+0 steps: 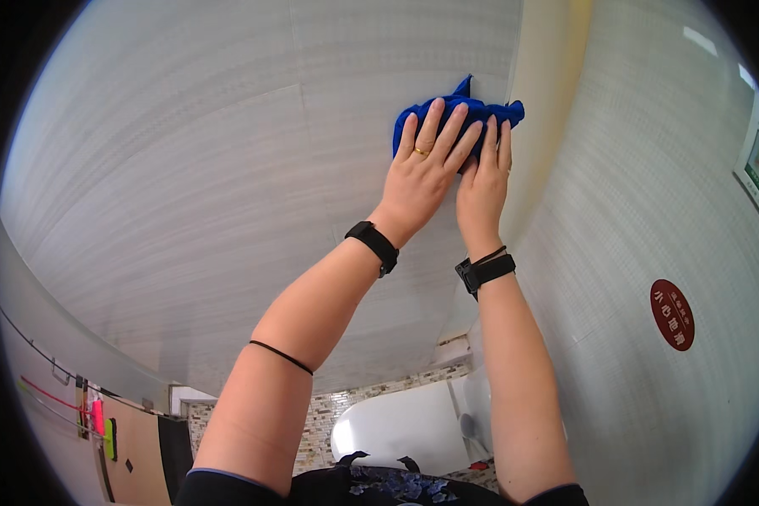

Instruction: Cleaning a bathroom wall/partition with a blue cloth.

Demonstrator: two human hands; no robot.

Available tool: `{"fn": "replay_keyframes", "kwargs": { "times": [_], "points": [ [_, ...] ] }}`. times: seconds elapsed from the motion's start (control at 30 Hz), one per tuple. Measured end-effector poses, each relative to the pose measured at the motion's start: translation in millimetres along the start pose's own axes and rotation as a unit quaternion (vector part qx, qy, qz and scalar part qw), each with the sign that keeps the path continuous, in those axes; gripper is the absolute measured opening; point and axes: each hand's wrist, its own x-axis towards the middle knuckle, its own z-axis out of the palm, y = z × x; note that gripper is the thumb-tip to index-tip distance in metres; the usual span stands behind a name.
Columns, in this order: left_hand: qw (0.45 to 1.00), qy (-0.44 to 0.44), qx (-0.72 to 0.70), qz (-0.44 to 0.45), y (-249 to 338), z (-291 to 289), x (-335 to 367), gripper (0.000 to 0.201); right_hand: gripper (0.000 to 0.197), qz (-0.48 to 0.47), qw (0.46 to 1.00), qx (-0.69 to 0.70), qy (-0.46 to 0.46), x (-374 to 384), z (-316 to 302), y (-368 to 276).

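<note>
Both hands — left hand (420,173), right hand (483,181) — press blue cloth (455,118) flat against wall (228,169).

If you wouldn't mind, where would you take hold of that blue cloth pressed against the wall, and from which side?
I would probably grip the bunched upper edge of the blue cloth, coming from above. Both the left hand and the right hand lie flat over its lower part, pinning it to the grey tiled wall, while folds and a raised corner stick out free above the fingertips.
</note>
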Motion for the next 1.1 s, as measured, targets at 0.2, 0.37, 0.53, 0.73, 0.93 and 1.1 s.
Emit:
{"fn": "replay_keyframes", "kwargs": {
  "times": [0.2, 0.37, 0.53, 0.73, 0.93, 1.1],
  "points": [
    [0.997, -0.058, 0.024, 0.033, 26, 25, -52, 0.055, 0.050, 0.032, 0.999, -0.014, 0.008, -57, 11, 35],
    [0.983, -0.157, 0.065, 0.069, 56, 47, -130, 0.061, 0.053, 0.108, 0.993, -0.001, -0.043, -138, 13, 64],
    [0.952, -0.288, 0.034, 0.101, 69, 41, -200, 0.066, 0.058, 0.202, 0.970, 0.007, -0.137, -211, 11, 73],
    [0.925, -0.370, -0.064, 0.062, 66, 17, -203, 0.064, 0.063, 0.272, 0.948, 0.039, -0.162, -235, 10, 58],
    [0.961, -0.272, -0.043, 0.022, 25, -24, -181, 0.059, 0.054, 0.205, 0.968, 0.092, -0.110, -207, 19, 20],
    [0.981, -0.163, 0.104, -0.011, -38, -79, -163, 0.055, 0.049, 0.165, 0.957, 0.220, -0.096, -157, 40, -60]
  ]
}}
